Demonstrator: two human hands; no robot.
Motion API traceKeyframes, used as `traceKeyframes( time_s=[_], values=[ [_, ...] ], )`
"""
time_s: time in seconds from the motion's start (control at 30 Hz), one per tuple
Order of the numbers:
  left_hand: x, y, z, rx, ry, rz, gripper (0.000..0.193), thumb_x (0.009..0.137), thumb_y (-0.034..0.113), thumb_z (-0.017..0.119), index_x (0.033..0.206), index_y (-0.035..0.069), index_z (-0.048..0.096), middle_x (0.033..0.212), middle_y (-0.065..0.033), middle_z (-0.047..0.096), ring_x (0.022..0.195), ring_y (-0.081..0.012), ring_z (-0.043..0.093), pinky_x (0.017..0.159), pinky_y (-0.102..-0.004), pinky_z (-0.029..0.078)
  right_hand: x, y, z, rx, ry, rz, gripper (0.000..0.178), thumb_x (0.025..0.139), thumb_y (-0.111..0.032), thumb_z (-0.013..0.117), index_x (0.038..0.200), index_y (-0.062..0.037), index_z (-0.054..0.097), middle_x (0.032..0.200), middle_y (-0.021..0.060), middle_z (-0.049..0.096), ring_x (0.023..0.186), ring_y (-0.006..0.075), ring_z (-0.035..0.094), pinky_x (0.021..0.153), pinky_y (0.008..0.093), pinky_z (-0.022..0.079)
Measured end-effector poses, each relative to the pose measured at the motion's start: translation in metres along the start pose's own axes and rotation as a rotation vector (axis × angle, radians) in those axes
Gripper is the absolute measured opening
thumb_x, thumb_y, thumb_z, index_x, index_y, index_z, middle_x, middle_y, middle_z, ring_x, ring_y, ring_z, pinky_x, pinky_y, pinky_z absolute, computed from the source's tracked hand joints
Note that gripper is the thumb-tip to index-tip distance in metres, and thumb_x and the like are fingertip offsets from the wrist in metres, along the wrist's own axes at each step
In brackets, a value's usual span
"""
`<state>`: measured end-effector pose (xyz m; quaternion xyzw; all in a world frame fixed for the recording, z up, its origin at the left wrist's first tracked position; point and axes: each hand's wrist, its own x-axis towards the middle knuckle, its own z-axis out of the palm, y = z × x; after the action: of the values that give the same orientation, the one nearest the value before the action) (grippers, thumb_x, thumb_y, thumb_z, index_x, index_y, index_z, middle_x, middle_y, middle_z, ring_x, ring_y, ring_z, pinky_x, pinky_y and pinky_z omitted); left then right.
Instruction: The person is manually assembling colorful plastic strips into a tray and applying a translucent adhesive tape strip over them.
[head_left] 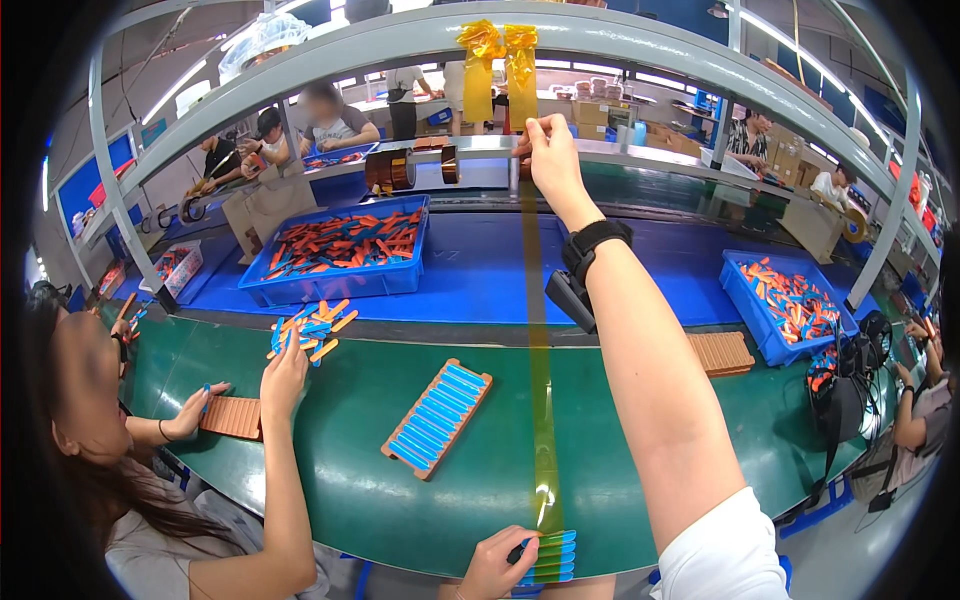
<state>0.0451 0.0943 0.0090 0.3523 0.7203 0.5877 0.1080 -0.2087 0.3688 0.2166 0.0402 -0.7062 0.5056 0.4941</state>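
Observation:
A long strip of clear amber tape [541, 400] runs from the rolls on the rail down to the near edge of the table. At its lower end several blue flat strips [553, 560] lie side by side, stuck to the tape. My left hand [494, 566] pinches the edge of this row, and a small dark thing shows between its fingers. My right hand [553, 160] reaches far up, its fingers closed at the tape's upper end by the rail. Left of the tape, a brown grooved tray [424, 474] holds a row of blue strips.
Blue bins [335, 290] [800, 350] of red and blue strips stand left and right. Tape rolls [390, 172] hang on the rail [640, 153]. Crumpled amber tape [500, 75] hangs above. At left, a co-worker's hand [285, 375] is near loose strips [313, 330]. Stacked trays [722, 353] lie right.

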Motion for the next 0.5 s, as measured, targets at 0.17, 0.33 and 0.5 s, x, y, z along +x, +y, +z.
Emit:
traceKeyframes(
  time_s=[0.17,0.33,0.5],
  values=[
    [0.002,-0.001,-0.002,0.01,-0.005,-0.01,0.008,0.076,0.003,0.052,0.082,-0.002,0.054,0.071,-0.0147,0.053,0.06,-0.0262,0.052,0.056,-0.0294,0.041,0.001,0.002,0.003,0.032,0.027,-0.001,0.017,0.086,-0.016,0.043,0.084,0.0011,0.042,0.064,0.0098,0.054,0.054,0.0171,0.056,0.052,0.0285,0.044],
    [0.004,0.0,-0.007,0.005,-0.009,-0.019,0.009,0.076,0.005,0.053,0.082,-0.002,0.054,0.071,-0.0156,0.053,0.061,-0.0283,0.053,0.056,-0.0301,0.041,-0.001,-0.002,0.005,0.15,-0.044,0.048,0.023,0.086,-0.022,0.043,0.084,0.0006,0.042,0.063,0.0105,0.055,0.055,0.0183,0.057,0.052,0.0294,0.044],
    [-0.004,0.002,-0.003,0.021,-0.016,-0.058,0.011,0.076,0.007,0.053,0.081,-0.003,0.054,0.071,-0.0169,0.053,0.062,-0.0303,0.053,0.056,-0.0319,0.042,-0.1,0.084,-0.033,-0.7,-0.328,0.31,0.04,0.083,-0.036,0.039,0.102,-0.0009,0.04,0.101,0.0226,0.051,0.094,0.0389,0.048,0.08,0.0462,0.037]
  ],
)
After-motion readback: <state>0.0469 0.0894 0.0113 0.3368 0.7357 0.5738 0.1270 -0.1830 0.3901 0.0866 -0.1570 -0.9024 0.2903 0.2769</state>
